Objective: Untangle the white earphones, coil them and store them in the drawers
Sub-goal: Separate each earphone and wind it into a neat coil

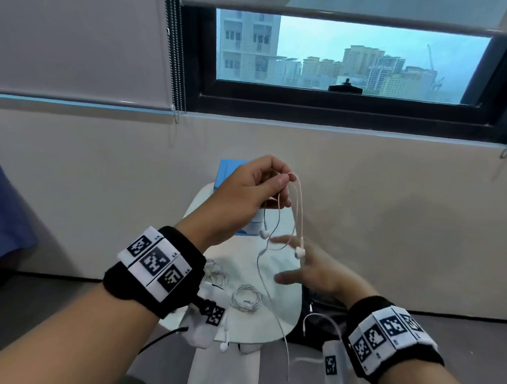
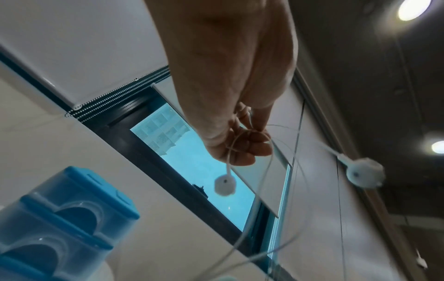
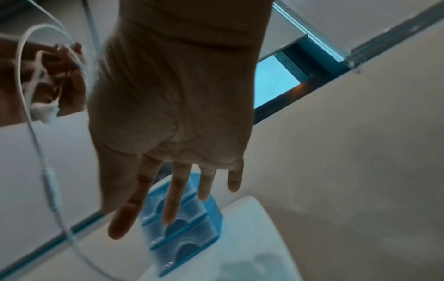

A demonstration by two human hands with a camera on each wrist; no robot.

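the left hand [image 1: 246, 191] is raised, pinching the white earphones [image 1: 299, 223] between thumb and fingertips; two earbuds [image 1: 299, 252] dangle below it and the cable trails down past the tabletop [image 1: 281, 318] edge. under that hand stand the blue drawers [image 2: 60, 224], with a coiled pair [image 1: 246, 298] nearer its wrist. the right hand [image 1: 310, 267], lower, spreads its fingers, gripping nothing, just beside the hanging earbuds.

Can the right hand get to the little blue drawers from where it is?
Probably yes. The right hand is open, fingers spread, holding nothing, and hovers just in front of the blue drawers. Only the earphone cord dangling from the left hand hangs nearby, and it could brush the fingers.
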